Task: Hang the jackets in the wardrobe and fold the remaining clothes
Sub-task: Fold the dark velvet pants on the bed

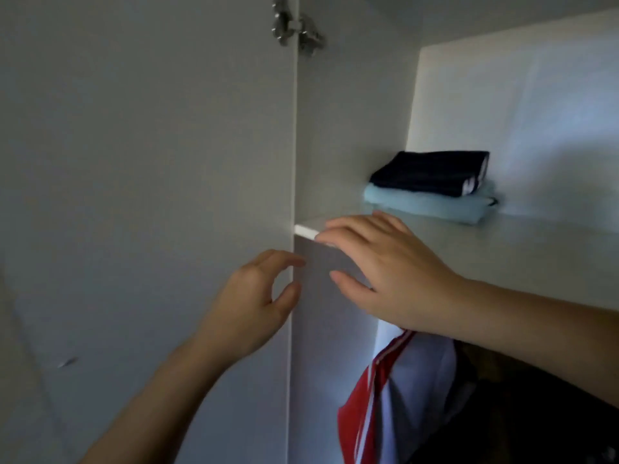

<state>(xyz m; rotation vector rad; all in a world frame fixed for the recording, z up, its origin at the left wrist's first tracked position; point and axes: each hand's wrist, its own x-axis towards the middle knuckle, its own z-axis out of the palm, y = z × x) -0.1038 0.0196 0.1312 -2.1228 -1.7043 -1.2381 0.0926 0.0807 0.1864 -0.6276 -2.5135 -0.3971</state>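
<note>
Two folded garments lie stacked on the wardrobe shelf (502,249): a dark navy striped one (432,172) on top of a light blue one (428,204). Below the shelf hangs a white jacket with red stripes (402,390), and a dark garment (522,413) hangs to its right. My right hand (385,269) hovers in front of the shelf's front edge with straight, spread fingers and holds nothing. My left hand (258,303) is lower, by the edge of the open wardrobe door (150,195), fingers loosely curled around nothing.
A metal hinge (294,25) joins the door to the wardrobe's side wall at the top. The white back wall (536,122) stands behind the shelf. The wardrobe's inner side panel (335,128) runs down just left of the folded stack.
</note>
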